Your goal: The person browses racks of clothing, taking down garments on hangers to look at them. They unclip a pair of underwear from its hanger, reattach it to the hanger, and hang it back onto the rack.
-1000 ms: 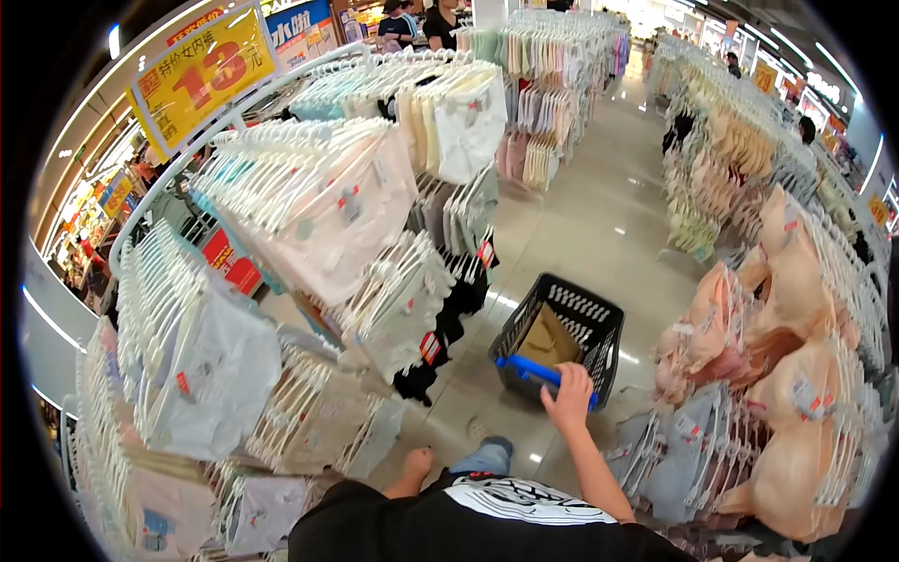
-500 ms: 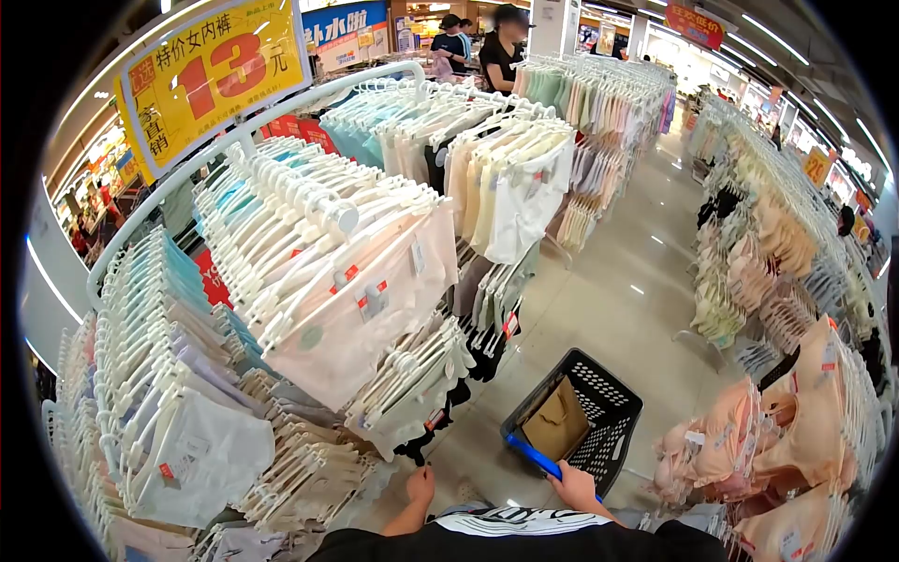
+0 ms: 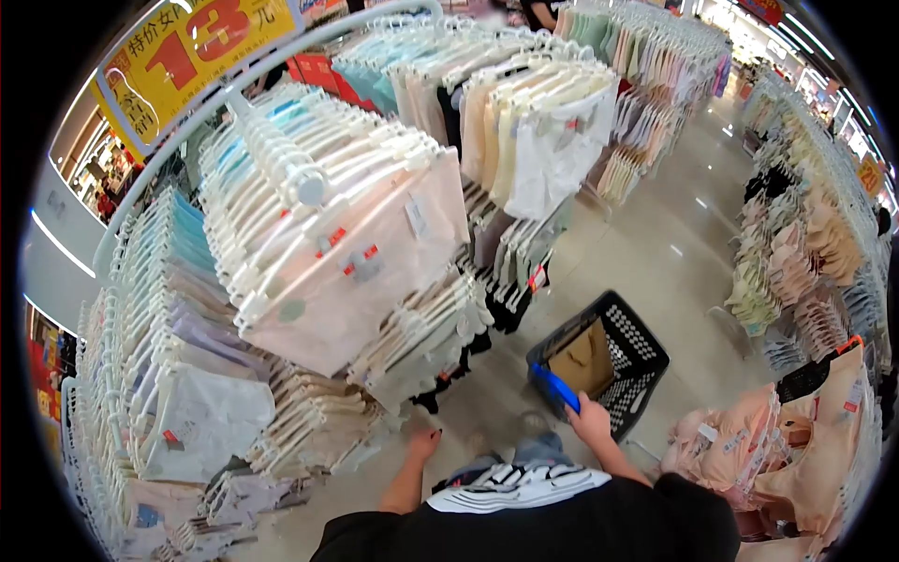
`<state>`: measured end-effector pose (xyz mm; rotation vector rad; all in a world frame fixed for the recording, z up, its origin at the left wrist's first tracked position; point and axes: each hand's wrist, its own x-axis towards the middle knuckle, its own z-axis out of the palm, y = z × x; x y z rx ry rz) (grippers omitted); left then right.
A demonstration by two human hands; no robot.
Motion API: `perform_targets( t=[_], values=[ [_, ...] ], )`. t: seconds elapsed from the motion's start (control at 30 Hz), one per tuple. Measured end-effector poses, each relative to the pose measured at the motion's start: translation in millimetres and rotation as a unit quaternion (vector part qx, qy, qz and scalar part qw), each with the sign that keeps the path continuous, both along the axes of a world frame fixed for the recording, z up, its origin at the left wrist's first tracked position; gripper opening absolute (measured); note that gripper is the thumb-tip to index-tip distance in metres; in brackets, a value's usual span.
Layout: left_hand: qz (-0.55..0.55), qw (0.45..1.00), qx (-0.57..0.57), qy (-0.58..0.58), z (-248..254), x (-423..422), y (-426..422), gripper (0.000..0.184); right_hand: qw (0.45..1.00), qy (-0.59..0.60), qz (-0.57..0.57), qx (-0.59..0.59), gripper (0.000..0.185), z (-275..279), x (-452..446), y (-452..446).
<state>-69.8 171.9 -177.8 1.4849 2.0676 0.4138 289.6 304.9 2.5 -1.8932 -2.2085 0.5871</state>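
My right hand (image 3: 590,421) is wrapped round the end of the blue handle (image 3: 554,388) of a black shopping basket (image 3: 641,348). A brown paper bag (image 3: 581,361) lies inside the basket, which has perforated walls. My left hand (image 3: 424,441) hangs low beside the rack, its fingers curled in. A small dark spot shows at its fingertips, too small to name. Nearest to it are beige underpants on hangers (image 3: 318,421) and a dark garment (image 3: 426,401) hanging from the lower rail. Higher up hang pale pink underpants (image 3: 365,272) with red tags.
The white rack (image 3: 225,94) on my left is full of hangers and carries a yellow price sign (image 3: 197,61). Peach bras (image 3: 730,431) hang close on my right. A tiled aisle (image 3: 655,244) runs ahead between the racks. Part of a person (image 3: 541,13) shows behind the rack.
My view has tipped downward, showing more of my shirt. The left hand has come away from the dark garment's edge. The right hand still holds the basket handle; the basket sits further right in view.
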Motion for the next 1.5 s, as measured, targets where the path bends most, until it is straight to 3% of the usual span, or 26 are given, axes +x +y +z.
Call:
perform_targets(
  t=[0.17, 0.27, 0.3, 0.47, 0.53, 0.57, 0.67, 0.73, 0.77, 0.83, 1.0, 1.07, 1.13, 1.2, 1.27, 1.4, 1.5],
  values=[
    [0.080, 0.982, -0.134, -0.104, -17.6, 36.7, -38.7, 0.037, 0.998, 0.056, -0.017, -0.001, 0.028, 4.5, 3.8, 40.4],
    [0.136, 0.956, -0.237, -0.110, -0.7, 72.2, -66.8, 0.037, 0.997, 0.080, -0.008, -0.011, 0.026, 4.8, 11.6, 56.7],
    [0.127, 0.955, -0.247, -0.110, -15.2, 77.7, -80.5, 0.038, 0.996, 0.090, -0.006, -0.015, 0.026, 6.6, 14.7, 61.7],
    [0.140, 0.950, -0.230, -0.160, -52.2, 100.8, -133.3, 0.038, 0.995, 0.095, 0.014, -0.013, 0.027, 0.4, 37.2, 84.8],
    [0.166, 0.954, -0.197, -0.151, -30.0, 114.1, -125.6, 0.031, 0.996, 0.090, 0.019, -0.022, 0.027, 4.0, 48.0, 93.2],
    [0.238, 0.927, -0.196, -0.215, -12.1, 121.9, -113.6, 0.025, 0.997, 0.064, 0.040, -0.020, 0.028, 3.7, 54.2, 97.6],
    [0.283, 0.925, -0.165, -0.191, 14.9, 137.9, -82.7, 0.024, 0.993, -0.028, 0.116, -0.015, 0.028, 19.6, 66.0, 119.0],
    [0.305, 0.913, -0.143, -0.229, -1.3, 143.2, -75.2, 0.023, 0.971, 0.069, 0.173, 0.150, 0.029, 32.7, 57.9, 143.9],
    [0.316, 0.907, -0.131, -0.247, -9.8, 146.1, -72.8, 0.022, 0.963, 0.122, 0.200, 0.132, 0.027, 47.5, 48.2, 161.9],
    [0.304, 0.919, -0.101, -0.231, -14.3, 160.0, -66.3, 0.021, 0.915, 0.192, 0.284, 0.211, 0.025, 57.4, 19.5, 203.8],
    [0.333, 0.921, -0.034, -0.197, -25.4, 190.2, -67.5, 0.018, 0.862, 0.276, 0.413, 0.097, 0.037, 112.1, -73.2, 322.7],
    [0.384, 0.890, -0.030, -0.243, -14.2, 200.3, -76.1, 0.018, 0.828, 0.208, 0.484, 0.190, 0.042, 98.4, -100.8, 399.9],
    [0.436, 0.859, -0.018, -0.267, -6.6, 208.6, -92.1, 0.018, 0.849, 0.212, 0.451, 0.174, 0.046, 102.2, -114.9, 446.2],
    [0.491, 0.826, 0.009, -0.275, -12.3, 228.5, -114.6, 0.018, 0.871, 0.090, 0.436, 0.208, 0.045, 137.9, -111.7, 447.4],
    [0.500, 0.835, 0.000, -0.230, 15.7, 256.8, -131.9, 0.019, 0.903, 0.060, 0.389, 0.174, 0.048, 129.4, -118.4, 477.9],
    [0.464, 0.865, -0.121, -0.152, -29.6, 308.3, -198.2, 0.022, 0.835, 0.052, 0.498, 0.228, 0.043, 126.6, -117.1, 490.6],
    [0.458, 0.861, -0.174, -0.136, -36.9, 339.5, -214.5, 0.023, 0.858, 0.133, 0.475, 0.141, 0.053, 117.6, -123.3, 491.9]
  ],
)
